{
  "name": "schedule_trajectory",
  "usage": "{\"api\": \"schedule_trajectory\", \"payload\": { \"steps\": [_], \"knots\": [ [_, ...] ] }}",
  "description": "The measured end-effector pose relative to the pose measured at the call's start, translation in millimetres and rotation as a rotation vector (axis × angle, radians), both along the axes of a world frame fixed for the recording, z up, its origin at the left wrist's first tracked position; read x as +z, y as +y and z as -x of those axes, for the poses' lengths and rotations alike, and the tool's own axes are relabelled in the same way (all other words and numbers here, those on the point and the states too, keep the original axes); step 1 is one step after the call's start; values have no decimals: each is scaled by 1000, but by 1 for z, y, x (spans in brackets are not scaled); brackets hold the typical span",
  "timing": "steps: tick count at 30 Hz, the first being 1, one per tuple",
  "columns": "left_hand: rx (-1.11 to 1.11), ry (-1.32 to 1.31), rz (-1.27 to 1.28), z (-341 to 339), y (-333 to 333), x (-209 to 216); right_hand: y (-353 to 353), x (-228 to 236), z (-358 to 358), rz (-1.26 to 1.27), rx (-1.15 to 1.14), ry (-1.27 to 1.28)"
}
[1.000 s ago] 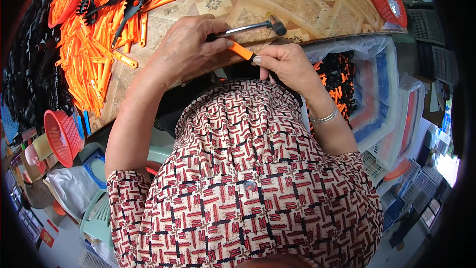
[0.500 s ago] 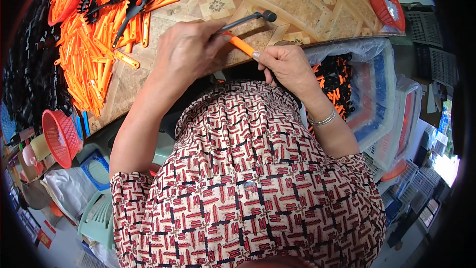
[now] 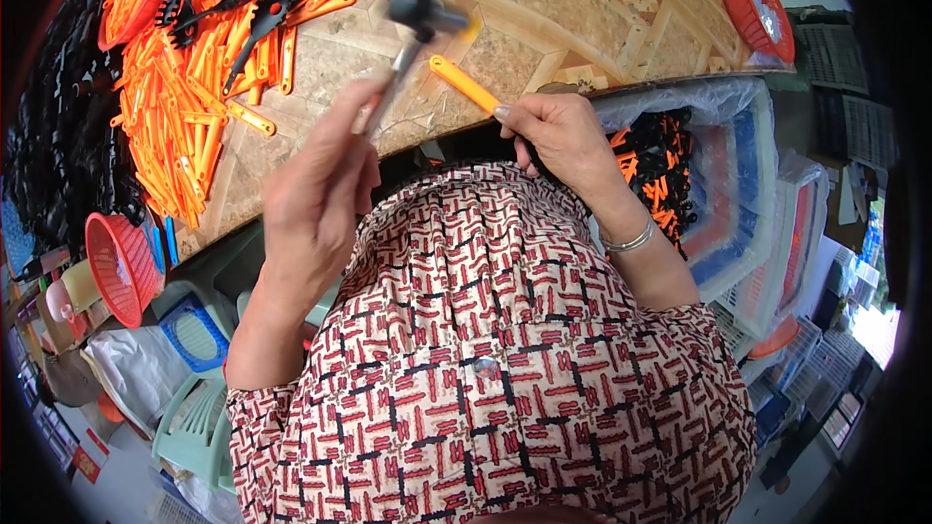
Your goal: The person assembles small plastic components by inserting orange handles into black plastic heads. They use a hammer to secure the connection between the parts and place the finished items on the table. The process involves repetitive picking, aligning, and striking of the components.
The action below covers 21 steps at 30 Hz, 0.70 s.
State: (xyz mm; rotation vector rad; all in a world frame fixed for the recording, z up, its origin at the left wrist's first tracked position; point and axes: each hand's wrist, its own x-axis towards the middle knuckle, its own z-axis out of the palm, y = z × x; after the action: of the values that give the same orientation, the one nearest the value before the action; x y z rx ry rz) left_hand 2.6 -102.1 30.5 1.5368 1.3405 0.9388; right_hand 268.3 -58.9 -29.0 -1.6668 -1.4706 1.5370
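My left hand (image 3: 325,189) is closed round the shaft of a hammer, somewhat smeared by motion. The hammer (image 3: 413,10) has a black head with a yellow face on one end, and it is held up over the table's near part. In my right hand (image 3: 563,136) is the near end of an orange plastic handle (image 3: 464,84), pinched between thumb and fingers. Its far end, with a hole in it, points away to the left over the table edge. The handle's near end is hidden by my fingers. A gap lies between hammer and handle.
Loose orange handles (image 3: 184,136) lie heaped on the left of the table (image 3: 544,0), with black kitchen utensil heads (image 3: 262,19) on top. Red baskets stand at the left (image 3: 121,267) and far right (image 3: 757,15). A plastic-lined crate (image 3: 723,175) holds black and orange pieces beside my right arm.
My left hand has moved left and nearer to me, away from the orange handle. The hammer's head has swung left and tilted up. My right hand keeps the handle almost in place.
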Motion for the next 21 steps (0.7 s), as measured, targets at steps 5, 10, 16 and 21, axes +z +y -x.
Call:
{"api": "schedule_trajectory", "payload": {
  "steps": [5, 10, 16, 21],
  "knots": [
    [-255, 380, -85, -5, 1, -20, -2, -5, -2, 12, 16, 35],
    [-165, 330, -252, -8, -4, -13, 1, 0, 0, 15, 7, 20],
    [-85, 192, -129, -2, -2, -30, -25, -2, -6, 73, -66, -27],
    [-277, 406, -264, -4, 4, -36, -26, -15, 4, -20, -104, 43]
  ]
}}
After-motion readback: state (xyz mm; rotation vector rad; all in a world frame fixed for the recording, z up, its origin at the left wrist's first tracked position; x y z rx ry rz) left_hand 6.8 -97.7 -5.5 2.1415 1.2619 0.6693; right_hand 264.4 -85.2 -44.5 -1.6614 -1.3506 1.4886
